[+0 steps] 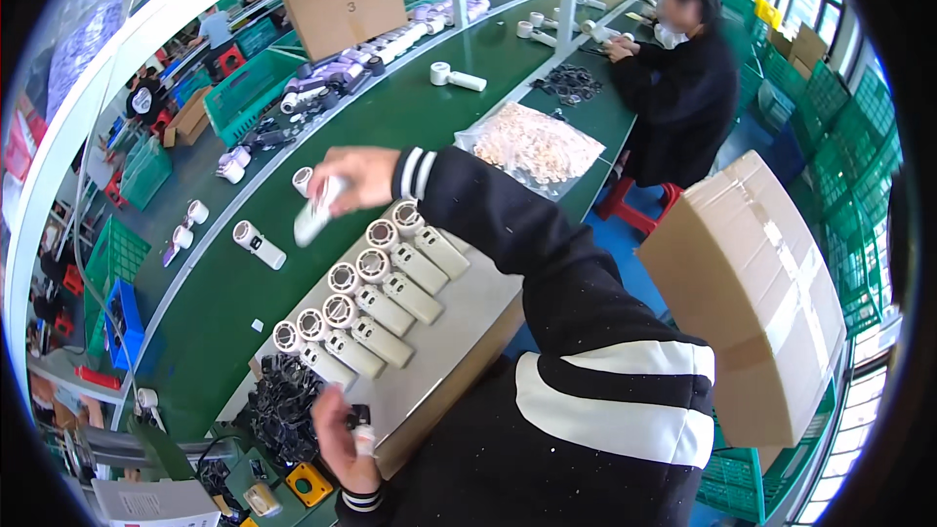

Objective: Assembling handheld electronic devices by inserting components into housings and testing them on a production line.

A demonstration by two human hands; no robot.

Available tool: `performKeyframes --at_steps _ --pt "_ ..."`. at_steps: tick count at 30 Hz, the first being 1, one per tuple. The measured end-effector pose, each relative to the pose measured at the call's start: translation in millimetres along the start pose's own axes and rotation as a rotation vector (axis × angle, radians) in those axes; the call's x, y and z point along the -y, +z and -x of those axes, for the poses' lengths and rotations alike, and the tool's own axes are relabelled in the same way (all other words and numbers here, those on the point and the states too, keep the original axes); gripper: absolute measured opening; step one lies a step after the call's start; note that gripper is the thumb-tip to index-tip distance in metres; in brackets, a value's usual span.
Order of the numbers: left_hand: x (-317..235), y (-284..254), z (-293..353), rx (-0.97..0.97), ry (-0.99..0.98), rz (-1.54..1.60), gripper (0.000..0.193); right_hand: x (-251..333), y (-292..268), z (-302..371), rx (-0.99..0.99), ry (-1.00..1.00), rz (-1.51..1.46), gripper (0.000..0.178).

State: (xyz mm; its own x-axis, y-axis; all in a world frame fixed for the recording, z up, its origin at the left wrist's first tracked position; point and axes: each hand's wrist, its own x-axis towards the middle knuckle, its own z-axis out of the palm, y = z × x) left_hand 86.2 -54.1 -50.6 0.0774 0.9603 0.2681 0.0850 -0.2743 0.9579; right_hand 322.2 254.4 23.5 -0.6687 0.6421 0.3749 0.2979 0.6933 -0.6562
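My right hand [363, 179] reaches out over the green belt, its fingers closed around a white handheld fan body [317, 215]. The held fan body hangs tilted and slightly blurred. Lower down, my left hand [344, 441] pinches a small black plastic part [359, 416] beside a heap of similar black parts [283, 408]. One of its fingers has a white wrap. Between my hands, several cream handheld fan bodies [383, 310] lie in a slanting row on a grey board [444, 346], their round open heads pointing away from me.
Single fan bodies [259, 246] lie on the green conveyor belt [210, 298]. A clear bag of small beige parts [532, 144] sits to the far right. Beyond it a co-worker in black [683, 88] is seated. A large cardboard box [747, 293] stands at my right.
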Motion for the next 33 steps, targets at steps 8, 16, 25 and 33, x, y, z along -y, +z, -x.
performKeyframes --at_steps 8,16,25,33 --pt "-3.6 27.1 -43.5 0.423 -0.214 0.124 0.069 112.9 8.3 90.2 0.554 -0.452 -0.328 0.031" --pt "53.1 55.0 -10.1 0.432 -0.401 0.499 0.072 -78.2 -47.7 159.4 -0.162 0.359 0.252 0.023" --pt "60.2 52.3 -7.0 0.312 -0.335 0.672 0.069 -253.6 -26.4 221.9 -0.327 0.96 1.082 0.03" --pt "63.1 46.2 2.7 0.246 -0.328 0.701 0.067 -205.5 -12.9 183.8 -0.252 1.031 0.903 0.034"
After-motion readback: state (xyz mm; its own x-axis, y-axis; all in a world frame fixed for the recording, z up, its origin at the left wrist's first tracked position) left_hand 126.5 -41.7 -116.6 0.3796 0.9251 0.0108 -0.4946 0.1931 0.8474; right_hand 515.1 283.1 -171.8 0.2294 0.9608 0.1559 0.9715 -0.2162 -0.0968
